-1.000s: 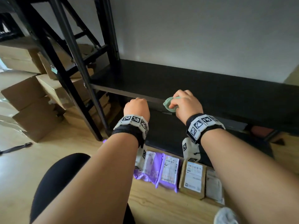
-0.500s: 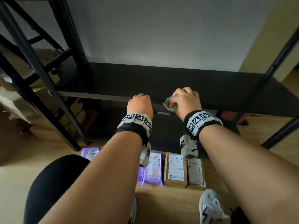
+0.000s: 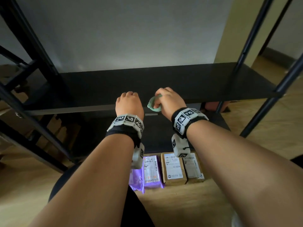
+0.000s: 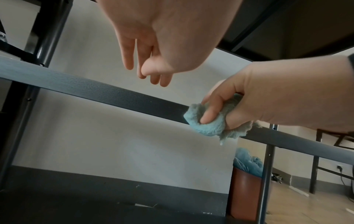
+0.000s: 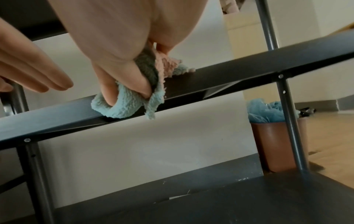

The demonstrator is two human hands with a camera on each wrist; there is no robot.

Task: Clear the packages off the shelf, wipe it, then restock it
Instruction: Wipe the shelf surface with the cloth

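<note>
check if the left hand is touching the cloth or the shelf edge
Apart from both. The left wrist view shows the left hand with loose fingers above the shelf edge, wall visible between, while the cloth sits bunched in the right hand.

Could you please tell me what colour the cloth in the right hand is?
The cloth is light teal-blue, clearest in the right wrist view.

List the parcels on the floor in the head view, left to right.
Purple mailer partly hidden by the left wrist → purple mailer with white label → brown box with large label → brown box at the right end.
</note>
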